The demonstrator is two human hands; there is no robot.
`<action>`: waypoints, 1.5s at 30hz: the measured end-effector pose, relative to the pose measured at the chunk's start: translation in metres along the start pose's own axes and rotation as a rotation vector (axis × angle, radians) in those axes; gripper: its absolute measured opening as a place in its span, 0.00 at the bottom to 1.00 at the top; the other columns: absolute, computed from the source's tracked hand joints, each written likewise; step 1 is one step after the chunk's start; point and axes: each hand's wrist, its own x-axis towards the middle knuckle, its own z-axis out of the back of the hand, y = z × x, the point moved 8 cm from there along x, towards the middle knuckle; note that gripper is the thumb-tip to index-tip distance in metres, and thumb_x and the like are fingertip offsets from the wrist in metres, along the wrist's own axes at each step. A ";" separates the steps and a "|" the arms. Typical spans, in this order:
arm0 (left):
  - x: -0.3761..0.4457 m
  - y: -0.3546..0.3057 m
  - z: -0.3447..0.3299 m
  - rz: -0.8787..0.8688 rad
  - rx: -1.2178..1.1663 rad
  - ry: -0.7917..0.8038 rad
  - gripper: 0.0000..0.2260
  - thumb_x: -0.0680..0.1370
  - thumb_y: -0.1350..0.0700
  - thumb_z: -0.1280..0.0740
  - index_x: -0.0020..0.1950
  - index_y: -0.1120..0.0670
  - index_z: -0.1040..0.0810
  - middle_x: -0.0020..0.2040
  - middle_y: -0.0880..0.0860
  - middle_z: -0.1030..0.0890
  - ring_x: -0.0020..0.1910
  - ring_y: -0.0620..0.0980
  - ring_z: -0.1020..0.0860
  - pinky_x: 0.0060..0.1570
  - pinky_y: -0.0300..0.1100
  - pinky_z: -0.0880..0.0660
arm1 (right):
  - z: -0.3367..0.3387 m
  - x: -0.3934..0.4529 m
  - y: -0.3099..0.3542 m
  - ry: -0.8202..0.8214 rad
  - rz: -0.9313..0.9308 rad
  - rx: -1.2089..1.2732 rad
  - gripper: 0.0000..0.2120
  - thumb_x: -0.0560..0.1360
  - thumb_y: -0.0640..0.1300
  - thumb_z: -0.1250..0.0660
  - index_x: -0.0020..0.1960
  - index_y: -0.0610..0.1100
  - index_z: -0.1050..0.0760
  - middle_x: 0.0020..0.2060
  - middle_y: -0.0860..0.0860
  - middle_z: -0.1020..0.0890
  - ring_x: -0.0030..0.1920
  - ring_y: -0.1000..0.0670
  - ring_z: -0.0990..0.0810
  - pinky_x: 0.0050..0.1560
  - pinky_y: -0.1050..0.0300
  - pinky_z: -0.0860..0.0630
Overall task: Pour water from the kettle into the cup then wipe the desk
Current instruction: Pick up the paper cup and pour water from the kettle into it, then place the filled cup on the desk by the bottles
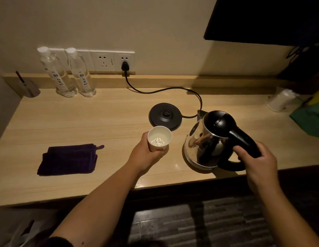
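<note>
My left hand [146,155] grips a white paper cup [159,138] that stands on the wooden desk [101,122]; a little water glints at its bottom. My right hand [256,161] is closed on the black handle of a steel kettle [208,139] with a black lid. The kettle is to the right of the cup, near the desk's front edge, leaning slightly. Its black base [165,115] lies just behind the cup, off the kettle. A folded dark purple cloth [68,159] lies flat on the desk at the left.
Two clear water bottles [66,75] stand at the back left by the wall sockets [113,60]. A black cord [164,90] runs from the plug to the base. A white wrapped item [281,100] and a green bag [310,116] sit at the right. A dark screen [271,16] hangs above.
</note>
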 end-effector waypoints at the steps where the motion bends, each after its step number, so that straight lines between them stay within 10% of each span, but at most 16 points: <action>1: 0.001 0.002 -0.001 0.009 -0.017 0.000 0.32 0.62 0.40 0.24 0.59 0.28 0.38 0.51 0.34 0.23 0.48 0.35 0.23 0.41 0.34 0.23 | 0.001 0.000 -0.006 -0.033 -0.009 0.027 0.11 0.67 0.56 0.28 0.49 0.62 0.23 0.44 0.52 0.19 0.46 0.49 0.20 0.40 0.55 0.28; 5: 0.000 0.005 -0.002 0.031 -0.059 0.016 0.31 0.62 0.42 0.22 0.58 0.27 0.36 0.52 0.38 0.22 0.50 0.42 0.21 0.45 0.45 0.19 | 0.001 0.004 -0.024 -0.145 -0.043 0.084 0.12 0.65 0.60 0.28 0.48 0.62 0.24 0.44 0.52 0.19 0.45 0.51 0.20 0.39 0.57 0.28; 9: -0.001 -0.002 -0.001 0.008 -0.033 0.028 0.32 0.62 0.40 0.24 0.59 0.30 0.37 0.53 0.37 0.24 0.49 0.37 0.23 0.36 0.29 0.26 | -0.003 0.010 -0.036 -0.202 -0.074 0.100 0.17 0.67 0.60 0.28 0.53 0.58 0.25 0.45 0.56 0.20 0.46 0.56 0.21 0.39 0.60 0.28; 18: -0.001 0.000 -0.001 0.027 -0.014 0.029 0.33 0.65 0.46 0.23 0.62 0.32 0.38 0.54 0.38 0.24 0.51 0.40 0.24 0.37 0.30 0.27 | 0.000 0.002 -0.038 -0.184 -0.110 0.087 0.28 0.73 0.51 0.29 0.69 0.52 0.36 0.63 0.51 0.28 0.61 0.50 0.28 0.53 0.55 0.29; 21: 0.000 -0.002 0.002 0.024 0.017 0.037 0.33 0.66 0.47 0.23 0.62 0.31 0.40 0.53 0.36 0.26 0.49 0.36 0.25 0.35 0.25 0.29 | 0.007 -0.029 0.004 -0.305 0.183 -0.096 0.30 0.74 0.55 0.33 0.71 0.48 0.39 0.67 0.46 0.35 0.66 0.49 0.33 0.60 0.56 0.35; 34: -0.007 -0.009 0.012 0.037 0.054 0.067 0.33 0.66 0.41 0.24 0.65 0.30 0.39 0.56 0.27 0.31 0.55 0.31 0.30 0.45 0.26 0.35 | -0.212 -0.017 -0.014 0.646 0.054 -0.169 0.41 0.71 0.51 0.28 0.76 0.59 0.49 0.75 0.55 0.37 0.72 0.52 0.38 0.67 0.50 0.34; 40: -0.007 -0.013 0.019 0.041 -0.005 0.063 0.29 0.71 0.51 0.25 0.68 0.39 0.33 0.62 0.36 0.26 0.62 0.38 0.28 0.52 0.31 0.32 | -0.231 -0.014 -0.006 0.730 -0.075 0.063 0.32 0.68 0.51 0.25 0.58 0.78 0.39 0.56 0.71 0.28 0.56 0.65 0.29 0.37 0.78 0.30; 45: 0.000 -0.014 0.041 0.055 -0.050 0.018 0.28 0.72 0.52 0.25 0.68 0.41 0.30 0.61 0.38 0.24 0.61 0.40 0.27 0.53 0.33 0.29 | -0.253 0.001 0.011 0.739 -0.038 0.063 0.32 0.69 0.44 0.24 0.57 0.75 0.34 0.51 0.72 0.23 0.53 0.67 0.25 0.41 0.75 0.28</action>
